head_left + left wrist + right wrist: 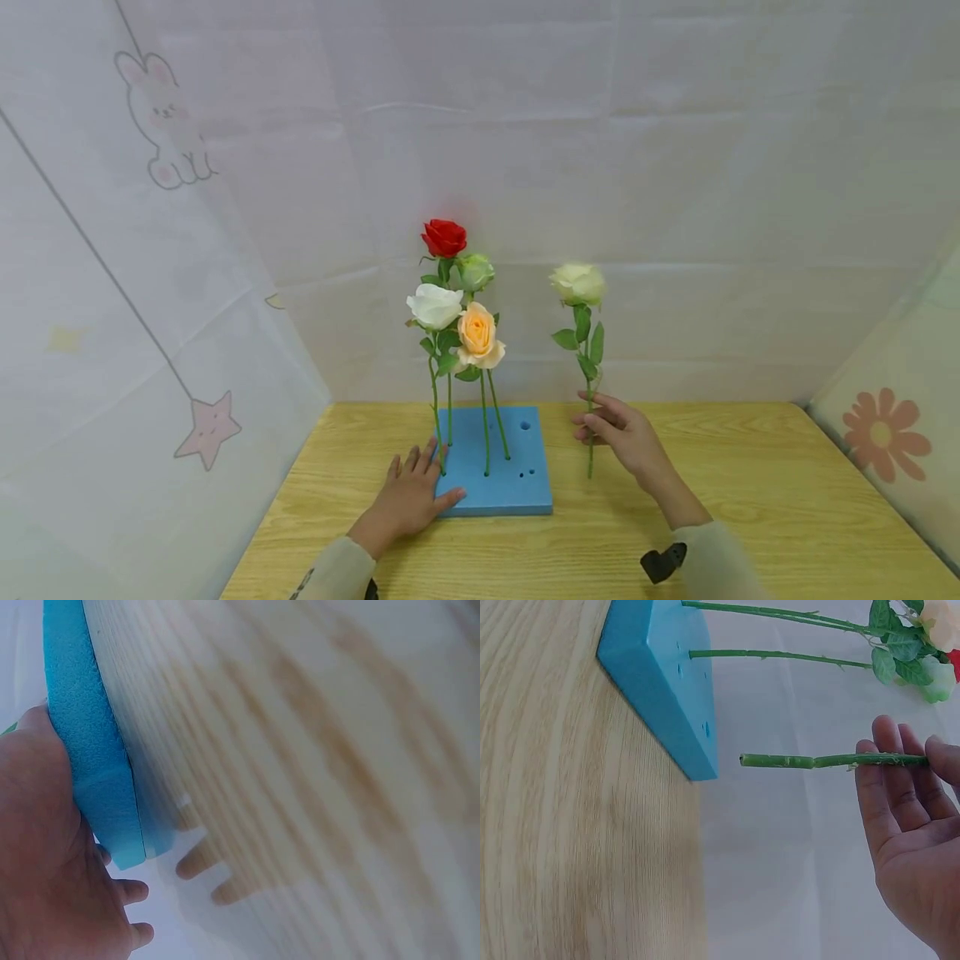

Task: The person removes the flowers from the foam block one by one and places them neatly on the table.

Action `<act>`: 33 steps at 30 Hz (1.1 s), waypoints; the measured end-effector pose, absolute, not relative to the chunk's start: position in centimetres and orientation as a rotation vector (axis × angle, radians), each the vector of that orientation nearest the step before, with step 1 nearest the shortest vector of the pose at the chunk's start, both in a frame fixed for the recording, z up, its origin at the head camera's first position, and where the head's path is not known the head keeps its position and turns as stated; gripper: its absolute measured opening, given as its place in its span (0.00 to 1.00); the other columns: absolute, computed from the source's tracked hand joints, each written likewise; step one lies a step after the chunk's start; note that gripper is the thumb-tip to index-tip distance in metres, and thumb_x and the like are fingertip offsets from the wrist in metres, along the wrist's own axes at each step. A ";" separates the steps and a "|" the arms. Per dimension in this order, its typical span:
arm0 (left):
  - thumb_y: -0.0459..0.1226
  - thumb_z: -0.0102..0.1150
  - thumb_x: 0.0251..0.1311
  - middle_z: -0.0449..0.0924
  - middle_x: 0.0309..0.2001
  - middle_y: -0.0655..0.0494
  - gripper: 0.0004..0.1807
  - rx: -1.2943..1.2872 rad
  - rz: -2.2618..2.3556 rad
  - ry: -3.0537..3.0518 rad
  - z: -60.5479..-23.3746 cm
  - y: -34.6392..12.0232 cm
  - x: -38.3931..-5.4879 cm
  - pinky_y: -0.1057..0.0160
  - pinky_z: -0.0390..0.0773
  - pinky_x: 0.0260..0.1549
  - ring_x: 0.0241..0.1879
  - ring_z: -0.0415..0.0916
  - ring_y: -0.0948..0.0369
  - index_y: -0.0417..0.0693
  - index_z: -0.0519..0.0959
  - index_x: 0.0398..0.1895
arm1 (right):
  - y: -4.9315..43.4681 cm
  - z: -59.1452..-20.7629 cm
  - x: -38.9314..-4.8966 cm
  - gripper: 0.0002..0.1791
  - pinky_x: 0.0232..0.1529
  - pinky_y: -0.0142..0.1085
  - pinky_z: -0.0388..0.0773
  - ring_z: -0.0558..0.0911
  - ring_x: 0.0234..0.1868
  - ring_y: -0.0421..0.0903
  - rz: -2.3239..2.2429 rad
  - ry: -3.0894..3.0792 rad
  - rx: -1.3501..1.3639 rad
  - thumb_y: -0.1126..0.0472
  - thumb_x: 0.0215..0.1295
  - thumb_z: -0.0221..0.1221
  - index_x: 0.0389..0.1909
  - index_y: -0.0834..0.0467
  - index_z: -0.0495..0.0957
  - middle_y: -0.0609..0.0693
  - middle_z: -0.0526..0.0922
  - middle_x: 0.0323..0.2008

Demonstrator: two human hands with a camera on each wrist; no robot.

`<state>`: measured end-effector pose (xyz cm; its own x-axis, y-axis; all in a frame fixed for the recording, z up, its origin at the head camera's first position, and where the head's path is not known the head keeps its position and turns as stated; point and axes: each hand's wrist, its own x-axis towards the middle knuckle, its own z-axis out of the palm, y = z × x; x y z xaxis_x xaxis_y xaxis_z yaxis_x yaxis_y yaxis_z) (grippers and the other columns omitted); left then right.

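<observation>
Between its thumb and fingers my right hand pinches the stem of a pale cream rose, upright to the right of a blue foam block. In the right wrist view the cut stem end hangs free, apart from the block. My left hand lies spread against the block's left edge, the thumb on its top. Standing in the block are a red rose, a white rose, a peach rose and a light green rose.
Several holes, one of them a larger hole, show on the right part of the block. The wooden table extends on both sides. A pale patterned cloth hangs behind and at the sides.
</observation>
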<state>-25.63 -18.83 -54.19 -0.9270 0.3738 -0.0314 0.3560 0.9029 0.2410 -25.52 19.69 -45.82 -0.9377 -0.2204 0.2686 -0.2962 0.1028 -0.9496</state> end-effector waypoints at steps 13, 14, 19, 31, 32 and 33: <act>0.73 0.35 0.67 0.40 0.82 0.45 0.51 0.582 0.369 2.992 -54.3 -18.9 -25.7 0.28 0.43 0.70 0.78 0.44 0.35 0.46 0.57 0.80 | 22.1 -45.9 -24.8 0.25 0.47 0.47 0.84 0.88 0.44 0.49 1.935 -2.347 0.505 0.56 0.77 0.57 0.72 0.54 0.71 0.56 0.87 0.49; 0.73 0.35 0.67 0.41 0.82 0.45 0.51 0.582 0.373 2.996 -54.4 -18.9 -25.8 0.28 0.43 0.70 0.78 0.45 0.36 0.46 0.58 0.80 | 22.3 -45.9 -24.8 0.25 0.47 0.46 0.85 0.88 0.44 0.49 1.933 -2.351 0.502 0.56 0.77 0.56 0.72 0.55 0.70 0.56 0.86 0.49; 0.74 0.33 0.67 0.39 0.82 0.46 0.52 0.579 0.357 2.994 -54.6 -19.0 -26.0 0.29 0.43 0.70 0.78 0.43 0.37 0.47 0.57 0.80 | 23.1 -45.7 -24.4 0.25 0.47 0.45 0.85 0.88 0.45 0.50 1.922 -2.362 0.482 0.56 0.77 0.56 0.72 0.56 0.70 0.57 0.86 0.48; 0.73 0.34 0.67 0.40 0.82 0.45 0.52 0.587 0.361 3.001 -54.6 -19.0 -25.9 0.28 0.43 0.70 0.78 0.44 0.36 0.43 0.60 0.78 | 25.1 -45.5 -23.5 0.28 0.46 0.46 0.85 0.88 0.44 0.48 1.921 -2.387 0.430 0.56 0.77 0.57 0.73 0.59 0.68 0.53 0.87 0.48; 0.73 0.34 0.67 0.40 0.82 0.45 0.52 0.586 0.364 3.002 -54.6 -19.0 -25.9 0.28 0.43 0.70 0.78 0.44 0.36 0.42 0.61 0.78 | 25.3 -45.5 -23.4 0.28 0.46 0.45 0.85 0.88 0.44 0.49 1.925 -2.387 0.434 0.56 0.77 0.56 0.74 0.59 0.67 0.53 0.87 0.48; 0.73 0.34 0.67 0.40 0.82 0.46 0.52 0.588 0.365 3.002 -54.7 -19.0 -26.0 0.28 0.43 0.70 0.78 0.44 0.36 0.42 0.62 0.78 | 25.5 -45.5 -23.3 0.29 0.46 0.44 0.85 0.88 0.44 0.49 1.931 -2.386 0.432 0.56 0.77 0.57 0.74 0.59 0.67 0.53 0.87 0.48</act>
<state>-25.96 -18.99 -54.69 -0.9254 0.3787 -0.0141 0.3643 0.8992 0.2424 -23.33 25.52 -45.52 -0.9602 -0.1887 0.2057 -0.2406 0.1855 -0.9527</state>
